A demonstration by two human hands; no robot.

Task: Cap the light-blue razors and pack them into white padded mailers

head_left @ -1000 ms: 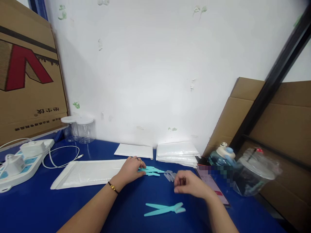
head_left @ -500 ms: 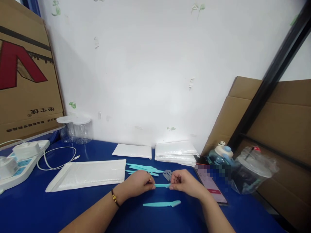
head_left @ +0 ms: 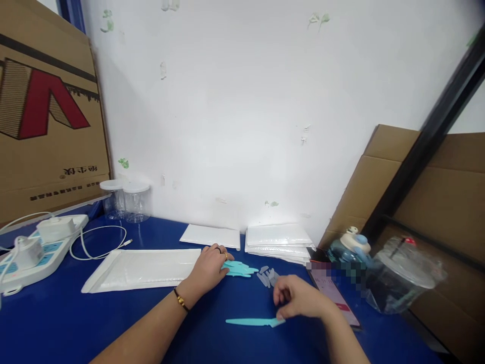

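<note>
My left hand (head_left: pixel 212 263) reaches over a pile of turquoise eyebrow razors (head_left: pixel 240 269), thumb and fingers apart around the pile's left end, which it partly hides. It wears a ring and a dark bracelet with gold beads. My right hand (head_left: pixel 297 298) hovers at the blade end of an eyebrow razor (head_left: pixel 250 321) lying crosswise near the front of the table. The right fingers are curled with a gap to the thumb, whose tip appears to touch the razor's end. Several small translucent blade caps (head_left: pixel 267 276) lie between the pile and my right hand.
A large white padded envelope (head_left: pixel 140 270) lies left, a smaller one (head_left: pixel 210 236) behind. A stack of envelopes (head_left: pixel 278 240) stands near the wall. Left are a power strip (head_left: pixel 56 258), cable and lidded jars (head_left: pixel 136 205). Right are a phone (head_left: pixel 335 298) and a bagged cup (head_left: pixel 401 278).
The razor held between both hands has left them. My left hand has moved back and left to the pile. My right hand has come down to the front razor. The view has shifted slightly.
</note>
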